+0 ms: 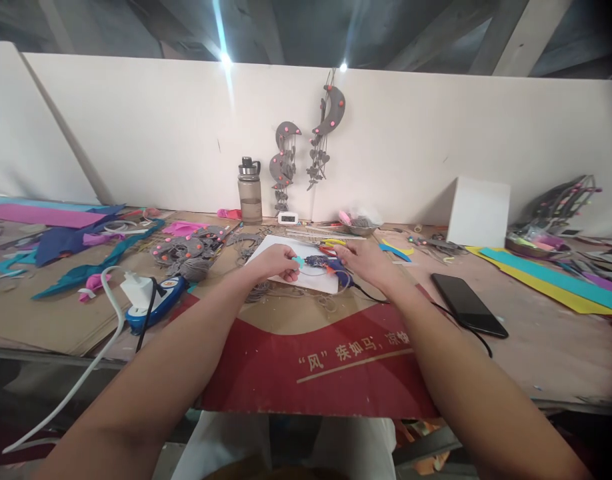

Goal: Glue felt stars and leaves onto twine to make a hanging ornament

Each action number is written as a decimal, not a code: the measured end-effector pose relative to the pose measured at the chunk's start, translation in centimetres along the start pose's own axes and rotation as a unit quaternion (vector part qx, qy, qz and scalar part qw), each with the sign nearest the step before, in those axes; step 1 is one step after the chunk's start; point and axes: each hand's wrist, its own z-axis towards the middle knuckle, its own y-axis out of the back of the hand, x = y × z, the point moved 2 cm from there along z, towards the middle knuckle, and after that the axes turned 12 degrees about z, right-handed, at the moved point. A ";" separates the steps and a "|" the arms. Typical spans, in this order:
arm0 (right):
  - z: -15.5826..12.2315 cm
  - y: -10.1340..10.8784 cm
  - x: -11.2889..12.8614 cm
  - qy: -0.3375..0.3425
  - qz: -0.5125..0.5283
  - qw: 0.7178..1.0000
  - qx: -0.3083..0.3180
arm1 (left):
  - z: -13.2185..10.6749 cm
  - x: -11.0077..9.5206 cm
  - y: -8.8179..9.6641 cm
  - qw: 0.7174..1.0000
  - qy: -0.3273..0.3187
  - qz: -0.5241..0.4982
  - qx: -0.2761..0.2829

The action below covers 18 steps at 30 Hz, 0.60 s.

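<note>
My left hand [280, 263] is closed in a pinch on a small teal felt piece [299, 261], just above a white board [271, 248]. My right hand [357, 259] is closed at the end of a tool with yellow and red handles [331, 243]; its working end is hard to make out. Beneath that hand lies a blue glue gun [342, 273] with an orange part and a black cord. A dark blue patterned piece [316, 261] lies between my hands. Loops of grey cord [326, 301] hang over the board's near edge.
A blue power strip [159, 303] with a white plug stands left, and a phone [467, 304] lies right. A bottle [250, 193], a small white clock [288, 218] and a bowl [363, 230] stand behind. Grey moon ornaments [331, 117] hang on the wall panel. Felt strips [551, 277] lie far right.
</note>
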 end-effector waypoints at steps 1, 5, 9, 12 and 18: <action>0.2 -0.1 -0.4 0.017 -0.057 0.997 -0.042 | -0.1 -0.1 -0.1 1.000 0.006 0.002 0.009; 0.7 -1.9 -2.2 -0.016 -0.151 0.988 -0.003 | -0.7 -0.6 -0.5 0.999 0.004 0.017 0.026; 0.7 -3.1 -3.1 -0.070 -0.148 0.984 0.066 | -1.3 -0.9 -0.3 0.995 0.019 0.067 0.070; 1.0 -2.9 -3.4 -0.082 -0.133 0.984 0.083 | -1.9 -1.1 0.2 0.987 0.034 0.118 0.106; 2.0 -2.1 -4.5 -0.087 -0.074 0.992 0.050 | -3.0 -2.1 1.2 0.961 -0.017 0.117 0.248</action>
